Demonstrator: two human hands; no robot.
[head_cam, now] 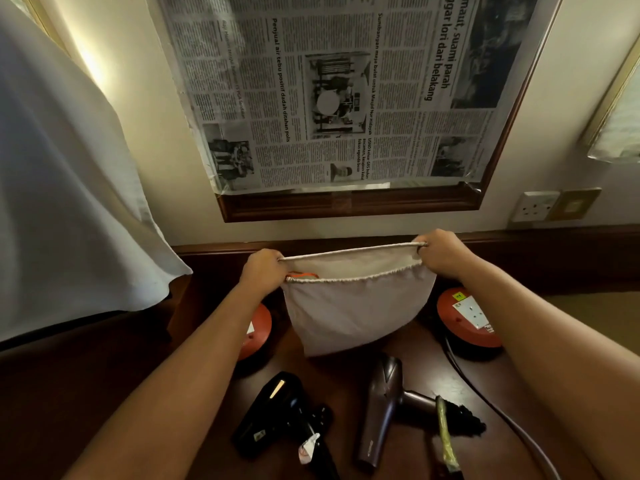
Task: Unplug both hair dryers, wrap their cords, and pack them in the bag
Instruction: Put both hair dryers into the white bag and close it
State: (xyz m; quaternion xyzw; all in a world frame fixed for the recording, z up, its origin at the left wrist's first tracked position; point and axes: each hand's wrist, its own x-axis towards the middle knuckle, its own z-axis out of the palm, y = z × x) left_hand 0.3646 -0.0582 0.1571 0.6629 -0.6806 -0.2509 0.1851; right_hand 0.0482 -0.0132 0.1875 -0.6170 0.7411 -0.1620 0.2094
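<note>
Head view. The left hand point(265, 268) and the right hand point(441, 252) are each gripping a side of the rim of a pale drawstring bag point(356, 306), holding its mouth open above the dark worktop point(346, 382). The black hair dryer point(277, 410) and the brown hair dryer point(384, 407) are lying on the worktop just in front of the bag, their cords apparently bundled at the handles and neither seeming plugged in. Two orange extension reels point(467, 320) are sitting either side of the bag. Unplugging and wrapping appear done; packing both dryers is remaining.
</note>
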